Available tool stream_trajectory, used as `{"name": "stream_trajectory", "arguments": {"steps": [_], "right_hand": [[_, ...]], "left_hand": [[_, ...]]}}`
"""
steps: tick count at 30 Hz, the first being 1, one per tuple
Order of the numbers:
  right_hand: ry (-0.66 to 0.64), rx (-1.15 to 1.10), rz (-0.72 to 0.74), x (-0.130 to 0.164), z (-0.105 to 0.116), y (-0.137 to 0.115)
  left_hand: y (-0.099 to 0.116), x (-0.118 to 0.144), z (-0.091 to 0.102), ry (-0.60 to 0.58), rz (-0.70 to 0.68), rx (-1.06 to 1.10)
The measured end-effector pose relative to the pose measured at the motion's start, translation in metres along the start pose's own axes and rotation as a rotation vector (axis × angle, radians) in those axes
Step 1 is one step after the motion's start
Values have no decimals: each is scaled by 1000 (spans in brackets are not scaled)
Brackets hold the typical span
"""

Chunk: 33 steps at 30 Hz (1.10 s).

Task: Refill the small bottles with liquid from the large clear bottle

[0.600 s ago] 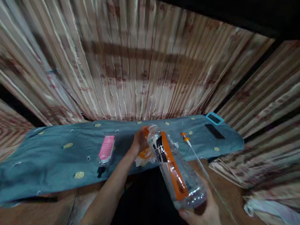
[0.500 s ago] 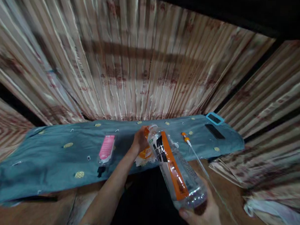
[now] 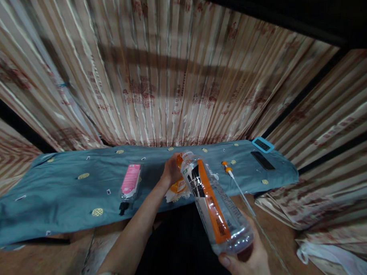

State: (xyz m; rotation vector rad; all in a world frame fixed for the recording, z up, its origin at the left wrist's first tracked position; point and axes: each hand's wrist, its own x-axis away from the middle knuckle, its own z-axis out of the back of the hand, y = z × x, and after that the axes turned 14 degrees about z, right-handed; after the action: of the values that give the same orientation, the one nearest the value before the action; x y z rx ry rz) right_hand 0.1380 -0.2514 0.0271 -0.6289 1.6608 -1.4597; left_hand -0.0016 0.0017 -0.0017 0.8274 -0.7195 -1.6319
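While the right hand [image 3: 251,261] is clamping the bottle [image 3: 214,204] base at five o'clock, the left hand [image 3: 172,170] is pinching its orange cap [image 3: 180,158] at twelve; unscrewing seemingly needs a steady counter-grip.

You are looking at a long narrow table [image 3: 85,245] draped in a blue-grey cloth [image 3: 62,198] dotted with small yellow ovals, its far edge against a pleated curtain. On the cloth, left of the middle, lies a clear bottle with a pink label [image 3: 129,183], on its side with the dark cap towards the near edge, and near the middle of the near edge sits a crumpled white-and-orange wrapper [image 3: 176,192]. Towards the right end a thin white tube with an orange tip [image 3: 233,178] runs over the near edge, while a flat black object [image 3: 262,160] and a blue-rimmed device [image 3: 262,144] lie at the far right corner.
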Motion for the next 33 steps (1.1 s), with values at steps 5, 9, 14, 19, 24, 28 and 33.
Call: {"name": "stream_trajectory", "arguments": {"steps": [5, 9, 14, 19, 24, 28, 33], "right_hand": [[-2, -7, -4, 1, 0, 2], [-11, -16, -10, 2, 1, 3], [-22, -3, 20, 1, 3, 6], [14, -37, 10, 1, 2, 6], [13, -46, -25, 1, 1, 4], [10, -33, -3, 0, 2, 6], [-9, -22, 12, 1, 3, 7]], "left_hand": [[2, 1, 1, -3, 15, -26], [2, 1, 0, 5, 24, -26], [2, 0, -1, -2, 44, -42], [3, 1, 0, 8, -9, -24], [4, 2, 1, 15, -1, -17], [3, 2, 1, 13, 15, -24], [5, 3, 2, 8, 4, -30]]}}
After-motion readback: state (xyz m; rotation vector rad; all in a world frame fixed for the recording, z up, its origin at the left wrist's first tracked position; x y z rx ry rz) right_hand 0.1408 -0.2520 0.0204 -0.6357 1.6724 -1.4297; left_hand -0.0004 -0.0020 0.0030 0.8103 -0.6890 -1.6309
